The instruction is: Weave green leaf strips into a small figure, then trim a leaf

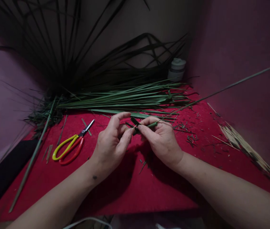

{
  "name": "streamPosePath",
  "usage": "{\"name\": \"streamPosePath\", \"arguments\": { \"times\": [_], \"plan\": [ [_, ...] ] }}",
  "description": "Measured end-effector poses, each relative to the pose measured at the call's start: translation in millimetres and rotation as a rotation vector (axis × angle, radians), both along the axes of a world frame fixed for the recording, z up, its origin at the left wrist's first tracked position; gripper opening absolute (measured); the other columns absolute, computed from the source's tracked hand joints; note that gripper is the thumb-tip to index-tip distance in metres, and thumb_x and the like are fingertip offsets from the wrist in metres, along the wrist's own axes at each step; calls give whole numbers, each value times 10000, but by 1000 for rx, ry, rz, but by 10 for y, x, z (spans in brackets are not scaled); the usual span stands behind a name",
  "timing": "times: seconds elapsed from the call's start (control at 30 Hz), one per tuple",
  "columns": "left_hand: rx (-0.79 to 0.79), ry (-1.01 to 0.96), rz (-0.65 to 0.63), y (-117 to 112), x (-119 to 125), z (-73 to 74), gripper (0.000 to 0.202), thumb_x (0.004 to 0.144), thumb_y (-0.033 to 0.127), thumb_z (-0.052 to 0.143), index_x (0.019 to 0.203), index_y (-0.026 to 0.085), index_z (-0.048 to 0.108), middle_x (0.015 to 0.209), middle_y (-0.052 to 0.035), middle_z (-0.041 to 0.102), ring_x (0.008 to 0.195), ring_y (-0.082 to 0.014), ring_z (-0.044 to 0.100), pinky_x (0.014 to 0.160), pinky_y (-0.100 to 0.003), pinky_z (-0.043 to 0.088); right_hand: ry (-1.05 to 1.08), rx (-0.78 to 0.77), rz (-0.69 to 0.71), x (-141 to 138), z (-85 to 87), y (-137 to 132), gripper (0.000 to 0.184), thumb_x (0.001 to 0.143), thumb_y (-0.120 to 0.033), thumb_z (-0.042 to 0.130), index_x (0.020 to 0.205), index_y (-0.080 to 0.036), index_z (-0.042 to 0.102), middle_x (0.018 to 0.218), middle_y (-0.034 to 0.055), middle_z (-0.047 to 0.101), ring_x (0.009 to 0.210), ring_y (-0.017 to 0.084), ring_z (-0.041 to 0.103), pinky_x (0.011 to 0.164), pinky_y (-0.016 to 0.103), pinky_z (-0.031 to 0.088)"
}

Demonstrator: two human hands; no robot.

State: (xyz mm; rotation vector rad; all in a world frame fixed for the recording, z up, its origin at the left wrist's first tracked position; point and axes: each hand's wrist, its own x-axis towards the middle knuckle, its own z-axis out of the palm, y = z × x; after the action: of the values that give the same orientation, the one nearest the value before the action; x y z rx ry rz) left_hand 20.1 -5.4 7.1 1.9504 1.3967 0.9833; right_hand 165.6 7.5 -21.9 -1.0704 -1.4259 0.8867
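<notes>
My left hand [113, 141] and my right hand [160, 138] meet over the middle of the red cloth [125, 190]. Both pinch the near end of a long green palm leaf strip [220, 90], which runs up and away to the right edge of the view. The strip's end is folded or bent between my fingertips. My left thumb and forefinger close on the dark tip; my right fingers curl round the strip just behind it.
Scissors [70, 147] with yellow and red handles lie left of my hands. A pile of green leaves [125, 98] lies behind, a white jar [176, 69] at the back. Pale sticks [242, 146] lie right; a long stem [33, 152] and a black object [3, 175] lie left.
</notes>
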Motion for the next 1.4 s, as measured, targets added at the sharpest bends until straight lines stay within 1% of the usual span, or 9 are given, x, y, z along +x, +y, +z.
{"name": "streamPosePath", "arguments": {
  "times": [0.17,0.3,0.37,0.47,0.53,0.77,0.93,1.1,1.4],
  "plan": [
    [256,263,27,-39,-25,-60,203,842,194,525,1037,202,468,755,7,649,652,-125,641,586,-197,455,79,-70,17,-14,-14,24,114,786,-246,566,712,-163,590,596,-23,560,535,94,497,557,226,410],
    [340,359,4,-43,-15,-30,97,839,201,523,931,204,555,782,-5,680,605,-112,627,575,-191,443,125,-120,36,-24,-10,25,119,782,-257,567,713,-163,588,597,-24,557,533,92,490,544,222,405],
    [284,336,17,-36,-12,-4,104,843,217,518,919,196,586,730,0,668,557,-105,591,556,-194,425,130,-131,34,-27,-8,22,120,780,-258,570,714,-160,593,600,-23,560,535,90,490,546,221,406],
    [96,194,38,-26,-14,24,149,848,261,518,917,181,624,653,10,630,534,-108,550,529,-201,408,174,-171,57,-26,-2,21,121,769,-269,586,722,-158,596,591,-26,560,518,87,495,520,218,405],
    [28,113,54,-21,-16,33,178,844,269,524,925,170,649,634,13,616,537,-108,528,527,-203,403,244,-230,92,-23,4,27,127,762,-279,596,729,-156,594,564,-32,552,487,85,500,488,212,402],
    [13,57,50,-12,-19,34,209,820,216,535,948,152,687,678,2,651,569,-107,525,563,-205,408,407,-296,150,-4,10,79,100,733,-236,619,693,-146,605,563,-42,557,449,66,528,448,181,413],
    [7,80,59,9,-24,27,181,836,238,528,937,162,658,649,12,622,571,-112,507,551,-214,390,447,-312,177,-2,11,95,79,722,-217,616,687,-147,610,562,-46,554,440,64,526,447,182,428],
    [-5,88,28,21,-43,11,129,861,248,515,882,170,616,743,0,638,656,-116,532,593,-212,397,483,-338,189,-6,3,105,82,710,-221,619,685,-144,609,590,-44,559,438,64,530,443,188,437],
    [28,50,17,48,-38,-4,89,853,202,522,826,164,598,694,26,597,614,-92,497,587,-189,397,576,-378,209,-28,-21,111,85,696,-220,617,658,-145,607,608,-38,562,459,60,510,440,181,459]
  ]
}}
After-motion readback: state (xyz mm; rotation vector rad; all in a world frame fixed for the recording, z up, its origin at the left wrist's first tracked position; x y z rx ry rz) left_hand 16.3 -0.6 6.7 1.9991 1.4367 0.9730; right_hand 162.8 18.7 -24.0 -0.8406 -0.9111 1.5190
